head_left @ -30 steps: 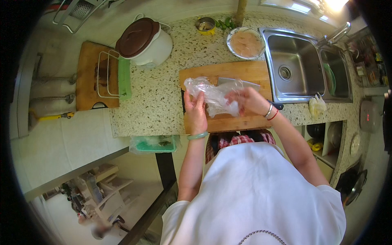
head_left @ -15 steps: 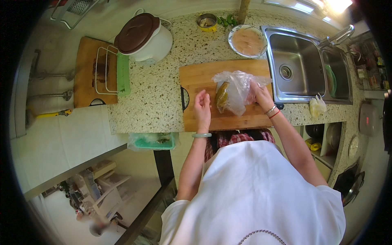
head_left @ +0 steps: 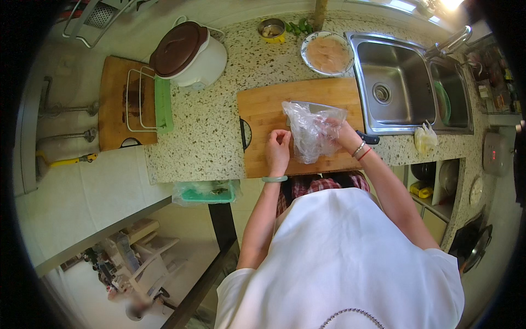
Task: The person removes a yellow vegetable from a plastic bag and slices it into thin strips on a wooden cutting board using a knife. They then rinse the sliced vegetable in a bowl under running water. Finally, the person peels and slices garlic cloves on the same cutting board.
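Note:
A clear, crumpled plastic bag [head_left: 309, 134] is above the wooden cutting board [head_left: 263, 101]. My right hand [head_left: 337, 131] grips it from the right, the fingers partly seen through the film. Close by the bag's left edge, my left hand [head_left: 278, 151] has its fingers curled together in a pinch; whether film is between them is hidden. A knife with a dark handle [head_left: 368, 137] lies at the board's right side, its blade mostly covered by the bag and my hand. The bag's contents cannot be made out now.
Beyond the board stands a plate of pale pink sliced meat [head_left: 329, 54], with a small metal bowl [head_left: 272, 30] and green leaves [head_left: 298, 26] farther back. A steel sink [head_left: 394, 123] is at right, a white cooker with brown lid [head_left: 200, 60] at left. A knotted bag [head_left: 425, 138] sits below the sink.
The bag has swung and now hides the yellow-green lump that showed at its left. My left hand has closed its fingers and come nearer the bag. More of the knife handle shows.

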Available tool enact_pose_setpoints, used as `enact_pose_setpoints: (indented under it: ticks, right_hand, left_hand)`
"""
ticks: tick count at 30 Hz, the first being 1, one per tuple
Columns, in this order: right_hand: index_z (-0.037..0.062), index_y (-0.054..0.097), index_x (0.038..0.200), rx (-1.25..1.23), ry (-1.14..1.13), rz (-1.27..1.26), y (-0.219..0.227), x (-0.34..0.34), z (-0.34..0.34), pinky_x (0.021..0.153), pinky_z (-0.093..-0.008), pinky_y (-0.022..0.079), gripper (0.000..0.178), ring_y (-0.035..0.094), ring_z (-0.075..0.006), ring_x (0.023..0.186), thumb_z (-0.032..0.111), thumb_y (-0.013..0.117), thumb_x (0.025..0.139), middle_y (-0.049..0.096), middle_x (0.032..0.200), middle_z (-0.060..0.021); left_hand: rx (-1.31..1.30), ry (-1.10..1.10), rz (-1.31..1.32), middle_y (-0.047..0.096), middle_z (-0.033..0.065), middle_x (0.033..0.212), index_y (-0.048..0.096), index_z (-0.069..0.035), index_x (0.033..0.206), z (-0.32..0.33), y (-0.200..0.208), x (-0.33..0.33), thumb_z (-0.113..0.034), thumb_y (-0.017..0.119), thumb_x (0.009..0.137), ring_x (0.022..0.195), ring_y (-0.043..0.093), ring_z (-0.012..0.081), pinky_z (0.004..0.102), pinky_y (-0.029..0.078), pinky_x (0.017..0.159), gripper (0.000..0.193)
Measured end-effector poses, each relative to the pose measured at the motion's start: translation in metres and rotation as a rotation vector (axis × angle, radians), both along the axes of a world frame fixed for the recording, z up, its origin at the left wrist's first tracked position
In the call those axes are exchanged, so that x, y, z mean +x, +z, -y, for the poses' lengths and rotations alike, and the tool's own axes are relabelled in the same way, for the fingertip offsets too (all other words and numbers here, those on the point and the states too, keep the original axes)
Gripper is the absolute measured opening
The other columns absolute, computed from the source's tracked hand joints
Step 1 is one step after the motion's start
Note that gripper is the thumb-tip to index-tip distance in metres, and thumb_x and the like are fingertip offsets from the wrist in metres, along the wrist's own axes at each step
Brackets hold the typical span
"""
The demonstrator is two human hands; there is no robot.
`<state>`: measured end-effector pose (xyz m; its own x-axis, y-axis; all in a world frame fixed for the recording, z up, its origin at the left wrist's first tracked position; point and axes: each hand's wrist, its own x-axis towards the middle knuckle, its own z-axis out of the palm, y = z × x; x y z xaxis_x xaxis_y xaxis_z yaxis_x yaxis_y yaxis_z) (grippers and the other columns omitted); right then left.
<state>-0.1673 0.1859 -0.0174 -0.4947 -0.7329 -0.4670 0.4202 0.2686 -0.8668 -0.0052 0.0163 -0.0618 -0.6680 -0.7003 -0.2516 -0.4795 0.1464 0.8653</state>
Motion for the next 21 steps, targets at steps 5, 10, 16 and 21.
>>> enact_pose_setpoints:
  ticks: [5,10,16,21]
  right_hand:
    - [0.0003,0.055,0.125,-0.210,-0.267,-0.378,-0.024,0.006,0.010,0.064,-0.0258,0.051,0.041,0.063,-0.0107,0.078,0.009,0.068,0.086,0.068,0.096,-0.0055]
    - [-0.0011,0.059,0.111,0.072,-0.174,-0.094,0.000,-0.002,0.008,0.073,-0.0273,0.051,0.029,0.062,-0.0115,0.084,0.006,0.069,0.085,0.068,0.097,-0.0081]
    - [0.0039,0.062,0.113,-0.103,0.069,-0.176,-0.099,0.010,-0.008,0.076,-0.0268,0.050,0.024,0.061,-0.0130,0.089,0.010,0.062,0.090,0.066,0.102,-0.0057]
    - [0.0060,0.057,0.121,-0.139,0.137,-0.536,-0.105,0.015,0.001,0.082,-0.0285,0.050,0.030,0.059,-0.0144,0.096,0.011,0.060,0.092,0.063,0.110,-0.0043]
  left_hand:
    - [-0.319,-0.110,0.164,0.067,0.0107,0.093,0.058,-0.010,0.103,-0.023,0.032,-0.019,-0.028,0.065,0.085,0.085,0.064,0.0325,0.0427,0.049,0.072,0.027]
    - [-0.139,-0.107,0.227,0.065,0.0152,0.096,0.061,-0.006,0.092,-0.013,0.018,-0.015,-0.022,0.061,0.085,0.089,0.062,0.0359,0.0433,0.048,0.075,0.017]
    - [-0.153,0.022,-0.216,0.064,0.0127,0.088,0.053,-0.002,0.095,-0.020,0.003,-0.014,-0.015,0.058,0.093,0.078,0.062,0.0305,0.0387,0.048,0.070,0.014]
    - [0.140,0.120,-0.259,0.059,0.0058,0.087,0.050,-0.002,0.096,-0.017,0.036,-0.020,-0.014,0.055,0.097,0.080,0.055,0.0128,0.0285,0.047,0.071,0.013]
